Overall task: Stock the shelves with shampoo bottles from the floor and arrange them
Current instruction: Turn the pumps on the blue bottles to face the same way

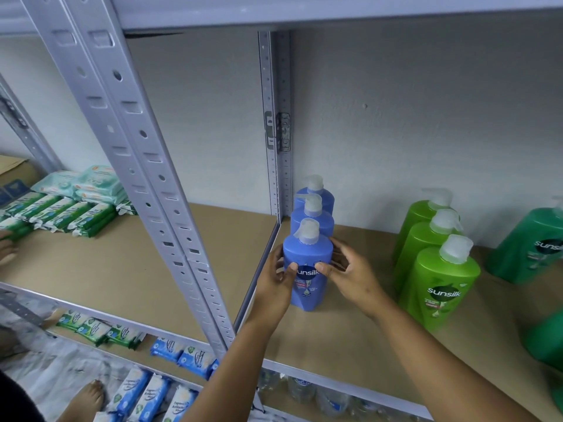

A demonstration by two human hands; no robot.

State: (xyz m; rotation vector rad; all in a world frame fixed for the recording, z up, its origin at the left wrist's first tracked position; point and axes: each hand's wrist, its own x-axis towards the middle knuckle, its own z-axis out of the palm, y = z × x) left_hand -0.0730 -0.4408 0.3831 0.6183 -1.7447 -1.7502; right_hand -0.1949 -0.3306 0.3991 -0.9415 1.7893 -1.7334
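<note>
A blue Sunsilk pump bottle point(307, 269) stands upright at the front of a row of three blue bottles on the brown shelf board point(350, 336). My left hand point(278, 278) grips its left side, thumb on the label. My right hand point(350, 274) grips its right side, fingers curled round the body. The middle blue bottle point(312, 219) and the rear blue bottle point(315, 193) line up behind it against the grey upright.
Three light green bottles point(438, 284) form a row to the right; darker green bottles point(530, 248) stand at the far right. A grey slotted post point(152, 184) crosses on the left. Wipe packs point(70, 208) fill the neighbouring shelf. Another person's hand point(7, 248) and a foot point(88, 397) show at left.
</note>
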